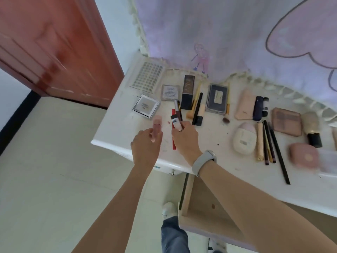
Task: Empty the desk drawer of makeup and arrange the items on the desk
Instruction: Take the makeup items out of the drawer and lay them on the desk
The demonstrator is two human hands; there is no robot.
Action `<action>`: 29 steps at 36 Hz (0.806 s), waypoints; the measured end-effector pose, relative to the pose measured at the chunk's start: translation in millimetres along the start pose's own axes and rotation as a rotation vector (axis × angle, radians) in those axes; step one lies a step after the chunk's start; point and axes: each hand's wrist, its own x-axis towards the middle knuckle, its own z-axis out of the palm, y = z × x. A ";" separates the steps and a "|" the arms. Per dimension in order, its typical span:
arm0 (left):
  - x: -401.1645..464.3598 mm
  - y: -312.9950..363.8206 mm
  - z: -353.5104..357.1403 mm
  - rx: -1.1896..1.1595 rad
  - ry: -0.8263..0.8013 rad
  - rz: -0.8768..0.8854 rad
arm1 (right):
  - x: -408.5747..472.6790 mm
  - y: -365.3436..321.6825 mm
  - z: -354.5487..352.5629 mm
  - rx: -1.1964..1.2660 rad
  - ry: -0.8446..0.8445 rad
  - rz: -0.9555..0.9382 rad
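Observation:
Over the left part of the white desk, my left hand holds a pink lip tube upright. Beside it my right hand grips a small white tube with a black cap. A red pencil lies on the desk between the two hands. The pulled-out wooden drawer sits below the desk edge, under my right forearm, and its visible inside looks bare.
Many makeup items lie in rows on the desk: a silver compact, a lash tray, a dark foundation bottle, a black palette, brushes, pencils, a pink compact. A red-brown door stands left. A lilac cloth hangs behind.

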 end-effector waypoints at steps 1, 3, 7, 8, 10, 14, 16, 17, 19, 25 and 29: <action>3.4 -2.2 2.0 0.008 -0.001 0.014 | 2.7 -2.1 3.3 -0.013 0.014 -0.005; 8.1 -6.0 5.9 0.011 -0.001 0.048 | 6.3 -4.3 7.1 -0.032 0.027 -0.001; 13.3 -6.0 7.0 -0.010 -0.009 0.053 | 8.7 -7.3 5.9 -0.101 0.028 0.007; 13.2 -4.9 5.7 -0.020 -0.009 0.050 | 8.6 -7.9 4.9 -0.130 0.026 -0.003; 11.0 -3.8 2.9 -0.037 -0.004 0.050 | 6.5 -7.6 2.1 -0.182 0.026 -0.031; -1.1 -12.3 1.1 -0.019 0.054 0.187 | -1.1 -2.9 -5.7 -0.342 0.070 -0.080; -6.9 -21.5 3.9 0.064 0.066 0.318 | -3.8 -0.2 -6.6 -0.403 0.058 -0.088; -8.4 -26.0 5.3 0.111 0.063 0.380 | -4.2 0.6 -6.3 -0.416 0.044 -0.087; -8.1 -33.6 6.6 0.181 0.048 0.462 | -2.5 1.8 -2.7 -0.427 0.020 -0.092; 7.4 -41.4 2.4 0.201 -0.004 0.534 | 6.5 -8.8 14.1 -0.391 0.031 -0.097; 16.2 -38.8 -0.3 0.174 -0.023 0.532 | 10.2 -16.3 19.0 -0.450 0.047 -0.092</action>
